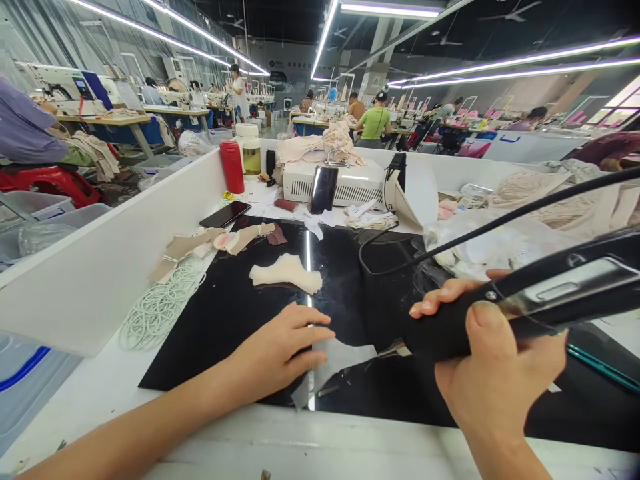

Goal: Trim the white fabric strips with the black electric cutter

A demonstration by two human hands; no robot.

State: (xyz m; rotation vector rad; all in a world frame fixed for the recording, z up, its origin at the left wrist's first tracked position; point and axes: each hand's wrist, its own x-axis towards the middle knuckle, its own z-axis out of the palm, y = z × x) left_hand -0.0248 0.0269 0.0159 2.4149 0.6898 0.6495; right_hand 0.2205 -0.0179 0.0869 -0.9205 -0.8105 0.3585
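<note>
My left hand (287, 347) lies with its fingers apart on a thin translucent piece (350, 357) on a glossy black board (220, 333). Wrapped round the body of a black corded hand tool (445, 327) is my right hand (500, 373), with a silver plate on the tool's upper part. The narrow metal tip (397, 348) of the tool points left, close to the edge of the translucent piece. Whether the tip touches the piece, I cannot tell. Beyond my left hand rests a stack of cream cut pieces (286, 272).
Pale cord (160, 310) lies coiled at left, near fabric scraps and a dark phone (225, 214). Behind the board stand a red bottle (231, 167), a white machine (300, 183) and a propped phone (325, 190). The tool's cable (500, 219) crosses at right above plastic bags (475, 237). People sit at sewing tables beyond.
</note>
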